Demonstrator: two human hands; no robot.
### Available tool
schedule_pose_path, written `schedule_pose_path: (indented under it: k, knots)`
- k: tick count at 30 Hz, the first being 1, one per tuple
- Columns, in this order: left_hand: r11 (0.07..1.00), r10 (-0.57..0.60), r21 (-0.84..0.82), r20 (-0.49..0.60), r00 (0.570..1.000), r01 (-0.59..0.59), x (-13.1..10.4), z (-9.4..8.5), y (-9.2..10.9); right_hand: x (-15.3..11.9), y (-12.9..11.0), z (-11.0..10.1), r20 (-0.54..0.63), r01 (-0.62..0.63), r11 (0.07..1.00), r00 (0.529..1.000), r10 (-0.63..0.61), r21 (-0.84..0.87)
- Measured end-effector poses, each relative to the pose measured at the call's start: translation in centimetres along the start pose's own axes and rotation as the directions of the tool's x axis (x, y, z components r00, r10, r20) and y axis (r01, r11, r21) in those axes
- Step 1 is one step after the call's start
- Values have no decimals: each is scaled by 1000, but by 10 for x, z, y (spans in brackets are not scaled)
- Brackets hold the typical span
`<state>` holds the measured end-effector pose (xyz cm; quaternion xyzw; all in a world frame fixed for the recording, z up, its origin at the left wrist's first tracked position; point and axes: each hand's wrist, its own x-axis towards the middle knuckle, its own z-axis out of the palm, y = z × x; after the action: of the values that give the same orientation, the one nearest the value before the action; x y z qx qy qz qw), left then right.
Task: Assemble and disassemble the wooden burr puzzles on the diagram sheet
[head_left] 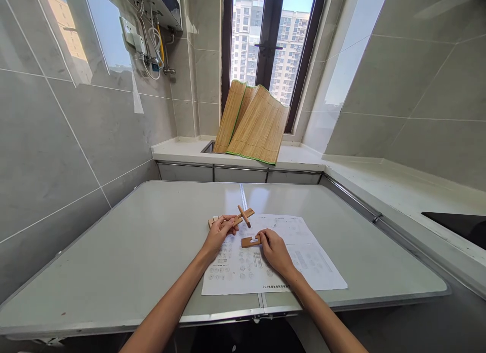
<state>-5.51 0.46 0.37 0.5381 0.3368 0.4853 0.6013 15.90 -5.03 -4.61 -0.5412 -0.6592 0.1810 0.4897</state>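
Several wooden puzzle pieces (244,216), crossed over one another, are held in the fingers of my left hand (222,233) above a printed sheet. My right hand (274,249) pinches a single flat wooden puzzle piece (248,242) with a notch cut in its edge, just below and right of the crossed ones. The two sets are apart. Beside my left hand, at its far left, the end of another wooden piece (211,222) shows; the hand partly hides it. Under both hands lies the white sheet (315,272), printed with small diagrams.
The pale folding table (152,251) has a metal seam down its middle. Behind it runs a white counter (182,149) with bamboo mats (261,125) leaning by the window. A counter (398,186) borders the right side, a tiled wall (68,155) the left.
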Motion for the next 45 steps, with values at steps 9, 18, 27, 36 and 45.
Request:
schedule_pose_path:
  k: [9, 18, 27, 36, 45]
  knots:
    - [978, 12, 202, 156, 988, -44, -2, 2, -6, -1, 13, 2, -39, -5, 986, 999, -2, -165]
    - [967, -7, 248, 222, 975, -50, -5, 5, -5, 5, -10, -5, 33, -188, 889, 981, 192, 418]
    - [985, -38, 169, 353, 935, -24, -11, 9, 3, 9, -22, -15, 445, -461, 488, 882, 157, 741]
    - [985, -28, 170, 396, 918, -43, -11, 7, 5, 6, -28, -22, 463, -465, 486, 876, 132, 740]
    - [980, -23, 191, 366, 930, -51, -10, 7, 2, 9, -13, -20, 347, -414, 447, 910, 227, 793]
